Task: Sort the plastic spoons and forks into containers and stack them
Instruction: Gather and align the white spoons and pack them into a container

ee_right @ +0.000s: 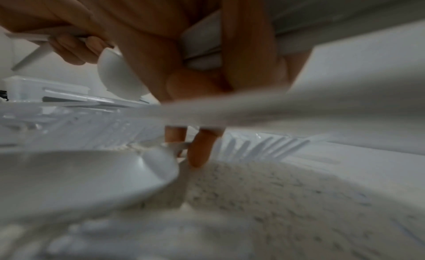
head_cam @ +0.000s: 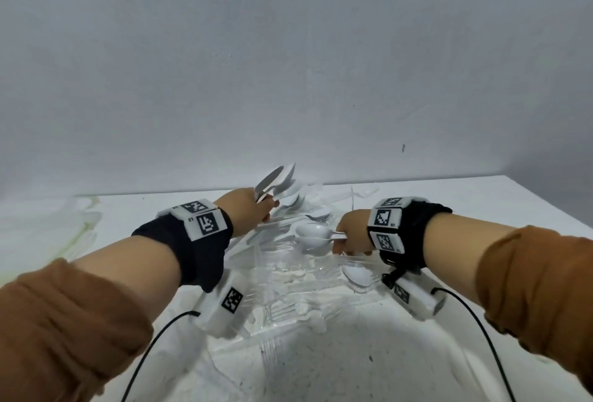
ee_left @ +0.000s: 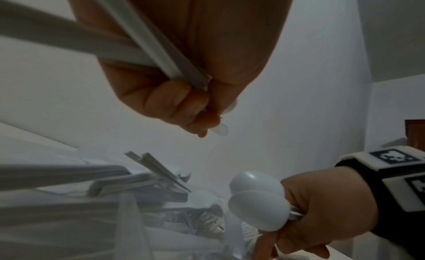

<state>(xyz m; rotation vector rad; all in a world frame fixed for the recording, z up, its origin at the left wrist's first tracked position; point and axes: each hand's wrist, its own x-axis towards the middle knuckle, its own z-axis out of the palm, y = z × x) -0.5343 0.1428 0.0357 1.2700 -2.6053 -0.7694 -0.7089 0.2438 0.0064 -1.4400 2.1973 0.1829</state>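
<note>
left hand (head_cam: 248, 209) grips spoons (head_cam: 277, 178) | right hand (head_cam: 351, 231) grips spoon pair (head_cam: 313, 234) | cutlery pile (head_cam: 288, 273) below

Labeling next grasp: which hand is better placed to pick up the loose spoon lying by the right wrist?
Right, probably. The right hand holds spoons low beside the loose spoon, its fingertips at the table. The left hand is raised, farther off, gripping its own bundle.

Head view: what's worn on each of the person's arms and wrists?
Both arms wear pushed-up brown sleeves. Each wrist has a black band carrying white blocks printed with black square markers. A white camera unit hangs under each wrist, trailing a thin black cable.
</note>
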